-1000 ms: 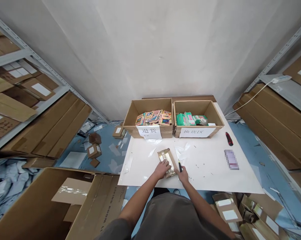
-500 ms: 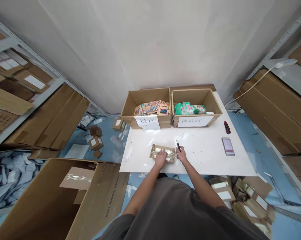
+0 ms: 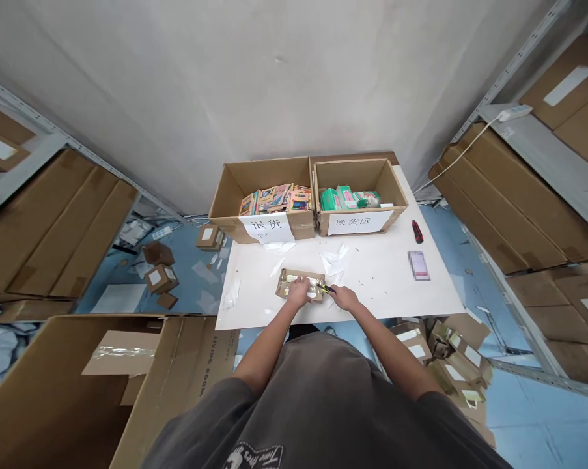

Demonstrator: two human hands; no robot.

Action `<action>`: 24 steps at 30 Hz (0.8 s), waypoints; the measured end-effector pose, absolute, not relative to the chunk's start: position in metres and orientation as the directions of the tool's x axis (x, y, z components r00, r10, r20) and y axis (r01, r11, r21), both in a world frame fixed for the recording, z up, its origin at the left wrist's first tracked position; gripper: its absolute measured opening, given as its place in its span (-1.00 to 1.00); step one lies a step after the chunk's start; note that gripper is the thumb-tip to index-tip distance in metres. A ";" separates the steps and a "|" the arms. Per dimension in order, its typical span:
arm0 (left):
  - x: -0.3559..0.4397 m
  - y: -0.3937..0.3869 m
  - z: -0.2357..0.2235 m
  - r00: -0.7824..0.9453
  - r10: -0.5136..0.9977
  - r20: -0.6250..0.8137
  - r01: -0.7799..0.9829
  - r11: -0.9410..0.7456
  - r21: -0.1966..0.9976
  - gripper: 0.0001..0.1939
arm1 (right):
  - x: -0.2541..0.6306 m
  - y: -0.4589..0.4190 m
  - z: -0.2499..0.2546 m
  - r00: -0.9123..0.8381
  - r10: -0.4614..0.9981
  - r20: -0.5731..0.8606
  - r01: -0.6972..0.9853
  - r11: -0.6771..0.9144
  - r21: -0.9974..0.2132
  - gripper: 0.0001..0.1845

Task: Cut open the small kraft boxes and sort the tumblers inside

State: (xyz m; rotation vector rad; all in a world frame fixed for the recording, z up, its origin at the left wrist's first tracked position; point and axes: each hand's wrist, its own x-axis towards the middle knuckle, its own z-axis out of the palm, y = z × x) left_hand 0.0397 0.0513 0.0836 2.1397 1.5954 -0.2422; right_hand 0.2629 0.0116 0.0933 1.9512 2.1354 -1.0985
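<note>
A small cardboard box (image 3: 282, 288), wrapped in shiny tape, lies flat on the white table (image 3: 386, 286) near its front edge. My left hand (image 3: 299, 292) grips it from above, holding it against the tabletop. In my right hand (image 3: 345, 298) is a box cutter (image 3: 328, 288) with a black and yellow body, its tip pointing left at the box's right end. Whether the blade has entered the tape is too small to tell. Scraps of white paper (image 3: 333, 260) lie just behind the box.
Two open cartons stand at the back: one with picture cards (image 3: 277, 197), one with green boxes (image 3: 345, 197). A red box cutter (image 3: 417, 232) and a blurred-out lilac item (image 3: 419, 266) lie right. A large open carton (image 3: 176, 391) stands left; discarded boxes (image 3: 450, 365) lie on the floor, right.
My right hand has turned the box cutter from pointing up and away to pointing left, bringing its tip onto the box. The left hand stays on the box. The view has shifted.
</note>
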 end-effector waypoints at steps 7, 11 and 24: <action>0.039 0.046 0.083 0.293 0.887 -0.356 0.939 -0.198 0.280 -0.44 | 0.262 0.013 0.092 -0.153 0.800 -0.580 0.883 -0.153 -0.443 -0.73; 0.031 0.044 0.082 0.334 0.879 -0.342 0.918 -0.221 0.329 -0.43 | 0.262 0.009 0.086 -0.195 0.724 -0.662 0.735 -0.338 -0.587 -0.72; 0.011 0.068 0.071 0.298 0.905 -0.302 0.933 -0.210 0.293 -0.18 | 0.262 -0.061 0.054 -0.079 0.805 -0.588 0.323 -0.537 -0.779 -0.56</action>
